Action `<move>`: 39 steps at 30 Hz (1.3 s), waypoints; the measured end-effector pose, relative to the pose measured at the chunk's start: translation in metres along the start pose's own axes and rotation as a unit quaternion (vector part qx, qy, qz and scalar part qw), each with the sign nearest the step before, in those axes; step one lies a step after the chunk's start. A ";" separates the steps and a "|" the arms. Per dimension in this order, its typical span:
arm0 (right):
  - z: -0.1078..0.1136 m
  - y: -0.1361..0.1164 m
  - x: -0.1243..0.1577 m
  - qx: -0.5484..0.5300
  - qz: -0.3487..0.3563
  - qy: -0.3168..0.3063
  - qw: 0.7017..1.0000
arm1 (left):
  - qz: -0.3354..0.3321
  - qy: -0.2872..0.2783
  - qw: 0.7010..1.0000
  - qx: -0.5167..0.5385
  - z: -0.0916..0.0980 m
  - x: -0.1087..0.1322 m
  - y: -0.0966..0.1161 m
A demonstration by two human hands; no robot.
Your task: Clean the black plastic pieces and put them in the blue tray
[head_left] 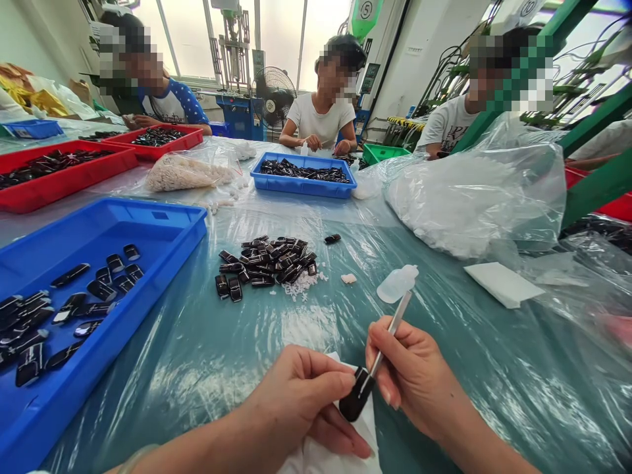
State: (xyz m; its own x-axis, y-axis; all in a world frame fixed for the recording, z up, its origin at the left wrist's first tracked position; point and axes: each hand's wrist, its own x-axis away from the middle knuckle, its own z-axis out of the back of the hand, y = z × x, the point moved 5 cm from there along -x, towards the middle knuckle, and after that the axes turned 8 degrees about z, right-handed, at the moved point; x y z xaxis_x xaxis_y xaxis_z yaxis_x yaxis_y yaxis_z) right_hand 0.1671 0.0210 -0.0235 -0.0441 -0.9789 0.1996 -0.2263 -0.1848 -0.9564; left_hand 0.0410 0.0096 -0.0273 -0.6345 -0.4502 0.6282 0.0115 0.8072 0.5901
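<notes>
My left hand (pixel 316 401) pinches a small glossy black plastic piece (pixel 356 395) between thumb and fingers. Under that hand lies a white tissue (pixel 368 428). My right hand (pixel 402 368) grips a slim, flat metal tool (pixel 399 316), possibly tweezers, tilted with its lower tip at the upper edge of the black piece. Beyond my hands, a pile of similar black pieces (pixel 271 260) rests on the plastic-covered table beside tiny white bits (pixel 302 286). A translucent squeeze bottle (pixel 396 283) lies just past the tool's upper end.
A large blue tray (pixel 182 220) with black pieces stands at left. Farther back are a smaller blue tray (pixel 306 186), red trays (pixel 74 187), a bag of pale bits (pixel 185 172) and a big clear bag (pixel 459 197). A green post (pixel 592 191) rises at right. Several people sit around the table.
</notes>
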 end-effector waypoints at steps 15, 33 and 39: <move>-0.001 0.001 -0.001 0.000 0.002 0.004 1.000 | 0.003 -0.004 1.000 -0.007 0.000 -0.002 0.000; -0.001 -0.003 0.000 -0.014 0.043 0.027 0.999 | 0.004 -0.012 1.000 0.016 0.000 -0.002 -0.004; -0.004 -0.003 0.001 -0.016 0.048 0.026 0.998 | 0.005 -0.016 1.000 0.008 0.000 -0.003 -0.002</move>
State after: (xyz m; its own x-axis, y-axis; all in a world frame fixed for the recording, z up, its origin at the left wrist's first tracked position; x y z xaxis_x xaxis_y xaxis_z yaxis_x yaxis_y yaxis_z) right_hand 0.1637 0.0207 -0.0199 -0.1170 -0.9859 0.1198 -0.2499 -0.0875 -0.9643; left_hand 0.0427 0.0089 -0.0305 -0.6589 -0.4303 0.6170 0.0049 0.8178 0.5755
